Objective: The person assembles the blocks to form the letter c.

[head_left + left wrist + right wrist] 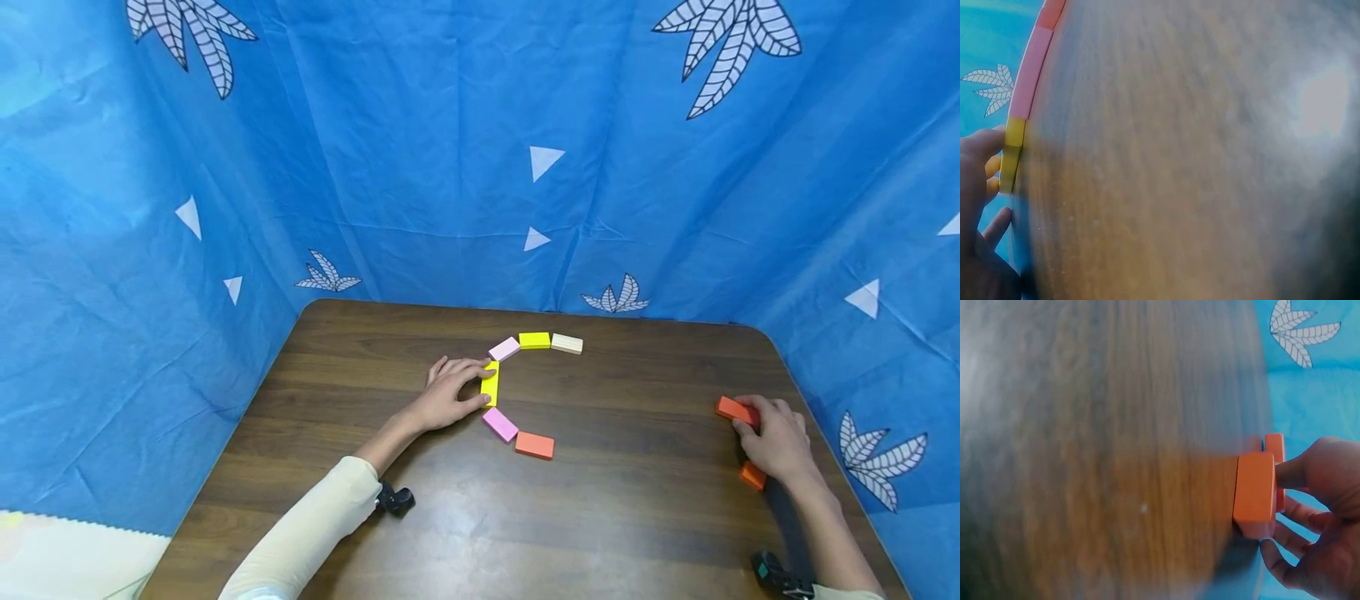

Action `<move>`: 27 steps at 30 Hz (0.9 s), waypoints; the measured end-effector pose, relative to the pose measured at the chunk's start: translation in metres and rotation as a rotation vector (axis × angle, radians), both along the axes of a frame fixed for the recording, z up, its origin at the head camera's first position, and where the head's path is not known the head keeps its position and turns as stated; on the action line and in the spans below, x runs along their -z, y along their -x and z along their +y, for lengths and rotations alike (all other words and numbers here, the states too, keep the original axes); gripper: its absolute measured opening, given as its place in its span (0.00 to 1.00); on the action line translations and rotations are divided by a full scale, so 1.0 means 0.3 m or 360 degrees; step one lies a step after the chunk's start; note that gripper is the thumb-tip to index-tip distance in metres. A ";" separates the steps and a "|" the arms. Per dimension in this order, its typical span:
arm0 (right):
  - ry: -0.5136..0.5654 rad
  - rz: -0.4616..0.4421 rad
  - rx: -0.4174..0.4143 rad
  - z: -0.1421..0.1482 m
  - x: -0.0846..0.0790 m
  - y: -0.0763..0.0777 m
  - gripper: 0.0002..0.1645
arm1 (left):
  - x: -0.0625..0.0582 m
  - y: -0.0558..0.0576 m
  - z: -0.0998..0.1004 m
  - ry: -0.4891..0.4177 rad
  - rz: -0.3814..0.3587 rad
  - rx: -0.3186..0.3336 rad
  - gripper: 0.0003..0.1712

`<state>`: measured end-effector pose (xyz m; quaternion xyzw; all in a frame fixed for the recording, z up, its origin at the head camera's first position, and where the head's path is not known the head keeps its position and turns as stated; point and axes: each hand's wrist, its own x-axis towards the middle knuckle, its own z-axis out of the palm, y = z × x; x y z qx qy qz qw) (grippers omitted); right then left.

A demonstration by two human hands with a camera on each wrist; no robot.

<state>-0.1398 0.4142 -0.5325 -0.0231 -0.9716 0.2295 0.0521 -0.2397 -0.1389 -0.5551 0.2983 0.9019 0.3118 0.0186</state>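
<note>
My left hand (pixel 450 396) pinches a yellow wooden block (pixel 491 385) lengthwise, thumb at its near end and fingers at its far end. That block lies in a curved row, between a pink block (pixel 500 424) nearer me and a paler pink block (pixel 504 348) farther off. Over on the right, my right hand (pixel 776 437) grips an orange block (pixel 735 409) between thumb and fingers. A second orange block (pixel 752 476) is beside that wrist; the right wrist view shows this nearer block (pixel 1255 494) partly covering the gripped one (pixel 1277 445).
The row also has a yellow block (pixel 535 341) and a plain wood block (pixel 567 343) at its far end, and a red-orange block (pixel 535 445) at its near end. A blue patterned curtain (pixel 450 167) stands around the brown table (pixel 615 517).
</note>
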 end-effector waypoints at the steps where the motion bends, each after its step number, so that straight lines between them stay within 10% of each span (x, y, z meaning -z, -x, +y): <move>1: 0.0010 0.0017 -0.0015 -0.006 0.001 0.000 0.24 | 0.000 0.001 0.001 0.0005 -0.0003 0.0001 0.27; 27: 0.0019 0.0117 -0.0345 -0.272 -0.011 0.006 0.22 | 0.002 -0.005 0.001 0.0012 -0.0013 -0.0013 0.27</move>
